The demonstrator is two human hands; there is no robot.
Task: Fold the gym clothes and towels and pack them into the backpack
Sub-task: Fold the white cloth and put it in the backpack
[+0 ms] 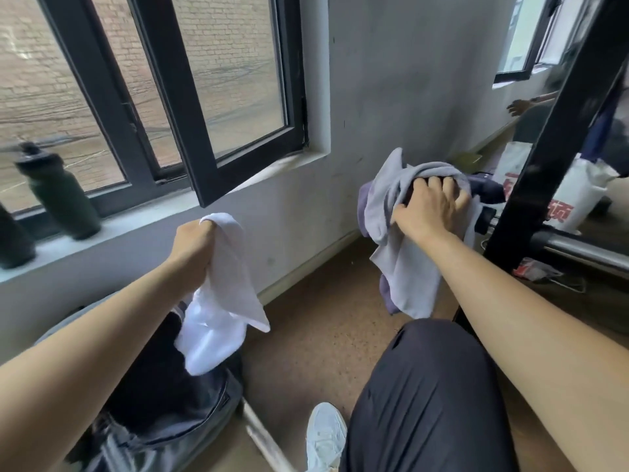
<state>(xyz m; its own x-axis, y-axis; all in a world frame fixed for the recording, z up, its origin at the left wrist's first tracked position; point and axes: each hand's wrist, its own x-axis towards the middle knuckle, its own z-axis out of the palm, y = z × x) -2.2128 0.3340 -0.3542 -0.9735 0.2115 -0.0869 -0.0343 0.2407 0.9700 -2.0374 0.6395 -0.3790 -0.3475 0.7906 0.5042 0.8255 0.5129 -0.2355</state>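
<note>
White towel [221, 301] hangs unfolded from our left grip [192, 247], fist closed on it, above the open backpack [163, 420] on the floor [323, 301]. Our right grip [429, 206] clutches bunched grey clothes [398, 267]. Folding and packing seem barely begun.

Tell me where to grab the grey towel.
Grip the grey towel at its bunched top, coming from above, as the right hand does: it peaks there and its loose ends hang free below, so it should lift off.
</note>
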